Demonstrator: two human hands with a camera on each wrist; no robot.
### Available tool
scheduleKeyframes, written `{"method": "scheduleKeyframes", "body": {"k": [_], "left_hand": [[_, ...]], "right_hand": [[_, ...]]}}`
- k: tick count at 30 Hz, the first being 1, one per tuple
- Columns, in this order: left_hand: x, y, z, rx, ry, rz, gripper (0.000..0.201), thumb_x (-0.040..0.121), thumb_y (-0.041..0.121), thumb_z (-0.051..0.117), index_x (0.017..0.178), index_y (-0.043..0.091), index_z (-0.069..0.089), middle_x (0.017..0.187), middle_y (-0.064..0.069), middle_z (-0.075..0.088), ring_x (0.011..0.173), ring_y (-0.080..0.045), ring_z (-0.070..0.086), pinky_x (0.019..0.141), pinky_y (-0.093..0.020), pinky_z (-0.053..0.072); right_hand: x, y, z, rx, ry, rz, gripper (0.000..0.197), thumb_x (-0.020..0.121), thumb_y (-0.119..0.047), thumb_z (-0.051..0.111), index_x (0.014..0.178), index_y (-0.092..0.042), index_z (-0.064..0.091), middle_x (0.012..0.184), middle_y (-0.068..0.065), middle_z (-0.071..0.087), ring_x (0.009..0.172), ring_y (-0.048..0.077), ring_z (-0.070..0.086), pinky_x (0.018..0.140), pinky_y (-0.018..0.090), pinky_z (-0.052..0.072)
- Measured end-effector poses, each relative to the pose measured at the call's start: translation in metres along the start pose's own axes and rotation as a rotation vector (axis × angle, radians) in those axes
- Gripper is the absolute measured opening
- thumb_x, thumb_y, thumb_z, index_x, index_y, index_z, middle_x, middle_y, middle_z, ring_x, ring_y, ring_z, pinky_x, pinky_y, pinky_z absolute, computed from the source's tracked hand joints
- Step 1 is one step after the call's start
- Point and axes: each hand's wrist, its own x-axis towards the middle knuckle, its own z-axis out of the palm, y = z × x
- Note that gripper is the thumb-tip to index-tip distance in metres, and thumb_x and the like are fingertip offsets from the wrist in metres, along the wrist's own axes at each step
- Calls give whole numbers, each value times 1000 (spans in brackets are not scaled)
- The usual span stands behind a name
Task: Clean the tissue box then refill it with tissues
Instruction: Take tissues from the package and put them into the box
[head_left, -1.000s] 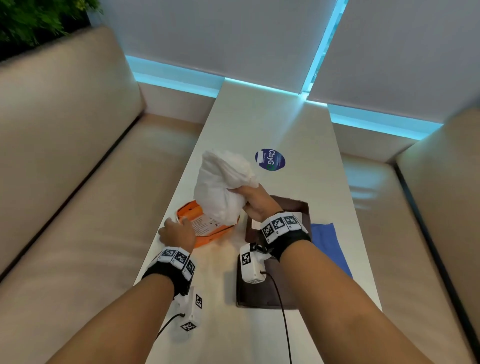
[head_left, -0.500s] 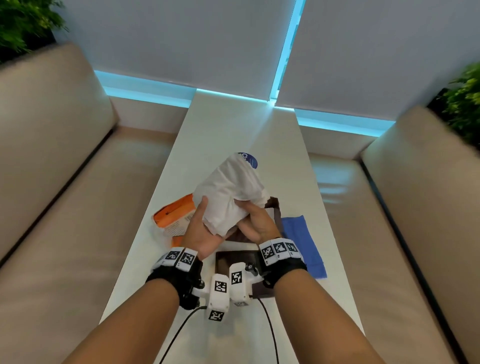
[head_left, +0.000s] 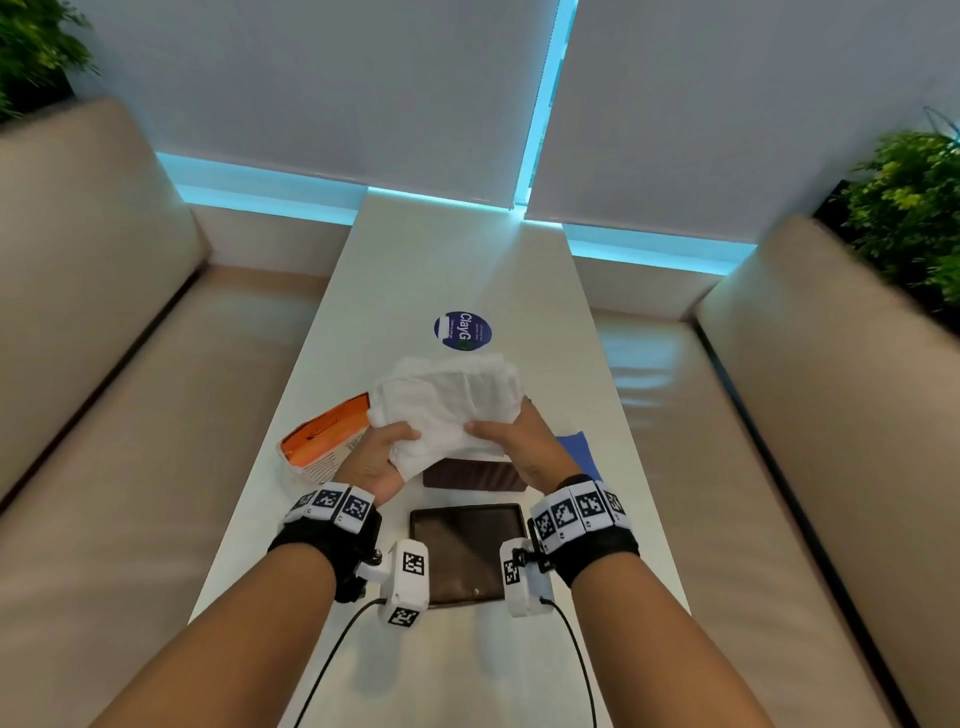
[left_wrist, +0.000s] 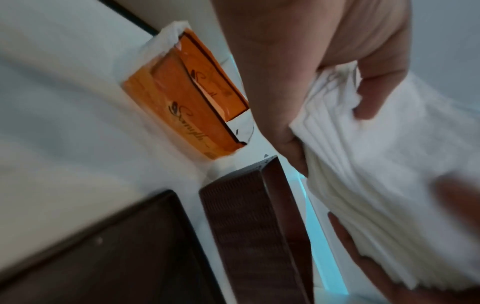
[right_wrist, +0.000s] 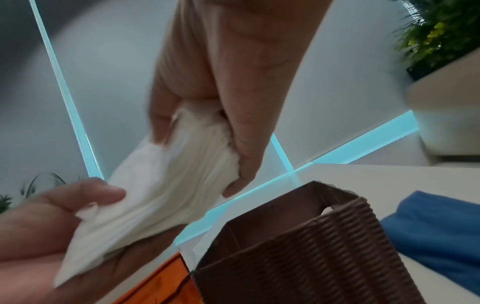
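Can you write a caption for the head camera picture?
Both hands, left hand and right hand, hold a stack of tissues above the brown box.

A second ago your left hand (head_left: 375, 464) was down on the orange plastic tissue wrapper (head_left: 324, 441); now it's off it and gripping the left end of the thick white stack of folded tissues (head_left: 449, 402). Your right hand (head_left: 519, 447) used to hold that stack alone, standing up on end; now it pinches the right end and the stack lies sideways between both hands, lower, over the open brown woven tissue box (head_left: 475, 474) (contact with the box can't be told). The brown flat lid (head_left: 467, 551) shows between your wrists now.
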Motion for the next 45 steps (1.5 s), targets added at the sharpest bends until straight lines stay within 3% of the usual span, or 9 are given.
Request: {"method": "scheduleKeyframes", "body": {"k": [2,6,10,16,21,31,37,40,45], "left_hand": [[3,1,1,-65,11,47,90,48,5,84,132,1,50,125,-21,61,103,-33,67,75,-41,59],[2,-13,8,-250,-91,150,46,75,16,68,121,14,64,120,-13,66,105,-28,67,81,-39,58],[3,-24,24,-220,-220,178,86,51,26,89,128,17,52,119,-11,65,110,-28,62,90,-41,54],[11,-23,11,-322,-195,226,92,50,18,86,134,19,47,115,-9,66,106,-28,64,83,-44,55],[12,-30,5,-304,-211,203,91,49,16,83,133,17,47,118,-9,65,107,-26,65,91,-43,54],[14,-30,6,-292,-214,177,80,46,16,83,121,11,55,109,-11,70,99,-26,69,81,-37,57],[10,-27,-4,-259,-184,160,47,74,9,37,107,15,71,102,-10,71,92,-25,70,79,-39,58],[10,-28,-4,-249,-198,180,51,72,9,55,123,15,57,111,-12,67,102,-28,65,88,-42,55],[13,-33,-4,-246,-212,167,80,50,17,82,126,13,57,116,-14,64,107,-30,61,90,-42,53]], "right_hand": [[-2,-1,-1,37,81,-55,71,63,-14,76,129,-8,49,127,15,60,119,31,57,101,43,48],[-10,-3,10,174,105,-117,71,62,-14,77,128,-6,51,126,18,61,118,34,58,100,48,48],[-22,-3,28,186,141,-145,61,68,-2,73,125,-4,51,125,23,60,118,38,56,100,50,47],[-39,-10,27,-335,369,-438,83,74,-26,76,131,-56,25,132,-7,39,122,11,45,101,25,43],[-29,-5,22,-926,369,-626,46,78,-50,61,119,-29,59,136,7,45,124,19,33,100,44,43],[-21,-3,33,-1260,395,-820,16,67,-29,77,76,-17,69,107,7,68,116,26,37,91,36,24],[-17,-20,23,-1278,249,-651,16,68,-36,70,75,-22,68,126,15,59,124,34,38,95,41,20],[-19,-24,24,-1332,202,-596,18,62,-29,80,74,-19,70,106,8,69,101,35,63,92,53,31],[-28,-23,32,-1414,301,-626,15,61,-26,79,71,-20,70,88,-1,71,82,24,68,89,39,23]]}}
